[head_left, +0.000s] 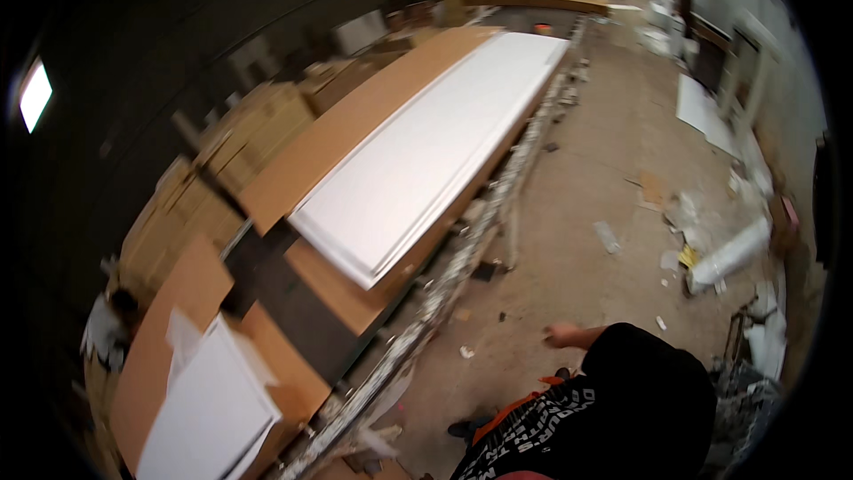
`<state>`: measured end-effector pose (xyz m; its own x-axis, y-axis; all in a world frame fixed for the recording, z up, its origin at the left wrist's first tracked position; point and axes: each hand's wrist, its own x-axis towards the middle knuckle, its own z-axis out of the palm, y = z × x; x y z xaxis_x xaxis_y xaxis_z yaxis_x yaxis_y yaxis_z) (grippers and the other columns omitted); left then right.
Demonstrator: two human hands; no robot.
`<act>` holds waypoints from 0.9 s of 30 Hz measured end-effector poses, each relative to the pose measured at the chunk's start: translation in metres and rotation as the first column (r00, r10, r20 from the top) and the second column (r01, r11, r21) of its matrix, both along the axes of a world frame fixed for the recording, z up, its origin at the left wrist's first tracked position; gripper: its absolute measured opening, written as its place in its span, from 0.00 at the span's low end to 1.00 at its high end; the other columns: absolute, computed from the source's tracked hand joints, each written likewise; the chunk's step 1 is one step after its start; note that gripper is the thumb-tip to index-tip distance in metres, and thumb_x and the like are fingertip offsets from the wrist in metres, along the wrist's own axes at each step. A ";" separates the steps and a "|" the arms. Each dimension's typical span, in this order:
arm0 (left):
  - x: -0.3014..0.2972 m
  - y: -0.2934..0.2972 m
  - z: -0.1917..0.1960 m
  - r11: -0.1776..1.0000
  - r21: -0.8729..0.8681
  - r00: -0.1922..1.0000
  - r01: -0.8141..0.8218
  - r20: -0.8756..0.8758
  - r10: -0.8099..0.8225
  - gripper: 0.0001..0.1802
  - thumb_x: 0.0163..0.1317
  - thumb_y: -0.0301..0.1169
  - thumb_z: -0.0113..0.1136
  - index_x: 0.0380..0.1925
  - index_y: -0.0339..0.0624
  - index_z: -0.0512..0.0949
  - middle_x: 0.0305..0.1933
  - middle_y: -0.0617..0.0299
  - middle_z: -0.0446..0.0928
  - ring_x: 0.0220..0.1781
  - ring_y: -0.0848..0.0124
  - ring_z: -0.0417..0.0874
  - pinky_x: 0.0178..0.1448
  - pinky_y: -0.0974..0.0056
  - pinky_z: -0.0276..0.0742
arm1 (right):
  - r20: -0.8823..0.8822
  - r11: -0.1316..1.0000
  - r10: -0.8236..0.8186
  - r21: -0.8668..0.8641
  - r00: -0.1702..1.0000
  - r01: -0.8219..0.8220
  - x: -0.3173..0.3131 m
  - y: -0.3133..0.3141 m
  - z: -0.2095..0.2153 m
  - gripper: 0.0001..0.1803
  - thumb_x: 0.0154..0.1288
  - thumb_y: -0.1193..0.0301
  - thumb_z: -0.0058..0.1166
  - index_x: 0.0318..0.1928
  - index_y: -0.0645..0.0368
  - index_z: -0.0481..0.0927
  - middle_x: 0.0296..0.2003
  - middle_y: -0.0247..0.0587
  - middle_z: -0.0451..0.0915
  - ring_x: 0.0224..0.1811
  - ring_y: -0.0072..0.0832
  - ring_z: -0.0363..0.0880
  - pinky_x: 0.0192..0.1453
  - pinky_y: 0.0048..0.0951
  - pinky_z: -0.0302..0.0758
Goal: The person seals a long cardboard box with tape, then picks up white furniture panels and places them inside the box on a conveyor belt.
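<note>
My right hand [560,335] hangs over the bare floor at lower middle, at the end of a short black sleeve. It touches nothing that I can see; its fingers are small and blurred, so whether it is open or closed is unclear. My left hand is out of view. Nearest to the right hand, on its left, runs the worn metal edge [444,298] of a long work table. On that table lies a long white panel [435,147] with a raised border, on top of brown sheets [355,129]. A second white panel [209,409] rests at the near end.
Another person [107,329] is at the far left, beside stacked cartons [253,133]. Clear plastic wrap [733,253] and scraps litter the floor at right by the wall. A white sheet [702,116] leans farther back. Long wooden beams [538,2] lie at the far end.
</note>
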<state>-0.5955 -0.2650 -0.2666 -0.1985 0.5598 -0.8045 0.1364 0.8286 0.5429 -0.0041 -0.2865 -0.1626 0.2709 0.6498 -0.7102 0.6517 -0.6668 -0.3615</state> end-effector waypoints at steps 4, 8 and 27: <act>0.114 0.081 0.038 0.932 0.178 0.949 0.315 -0.086 -0.304 0.22 0.62 0.31 0.60 0.54 0.35 0.71 0.36 0.59 0.79 0.27 0.71 0.76 0.28 0.69 0.70 | 0.244 0.436 -0.896 0.316 0.371 0.843 0.113 -0.216 0.000 0.18 0.55 0.71 0.53 0.47 0.64 0.79 0.45 0.59 0.80 0.49 0.52 0.78 0.51 0.43 0.75; 0.278 0.130 0.112 0.743 0.355 0.815 0.567 -0.114 -0.568 0.23 0.62 0.30 0.60 0.56 0.34 0.71 0.35 0.59 0.79 0.27 0.74 0.76 0.29 0.71 0.70 | 0.335 0.318 -0.920 0.339 0.203 0.885 0.109 -0.402 -0.026 0.12 0.49 0.69 0.54 0.32 0.64 0.82 0.37 0.60 0.81 0.44 0.54 0.79 0.49 0.45 0.75; 0.912 0.298 0.324 -0.717 0.499 0.368 0.487 -0.862 -0.349 0.29 0.57 0.35 0.62 0.59 0.36 0.69 0.65 0.43 0.66 0.62 0.47 0.71 0.63 0.54 0.70 | 0.221 0.805 -0.449 -0.321 0.866 0.499 0.126 -0.396 -0.127 0.17 0.50 0.69 0.61 0.43 0.55 0.82 0.35 0.42 0.83 0.34 0.28 0.81 0.38 0.35 0.78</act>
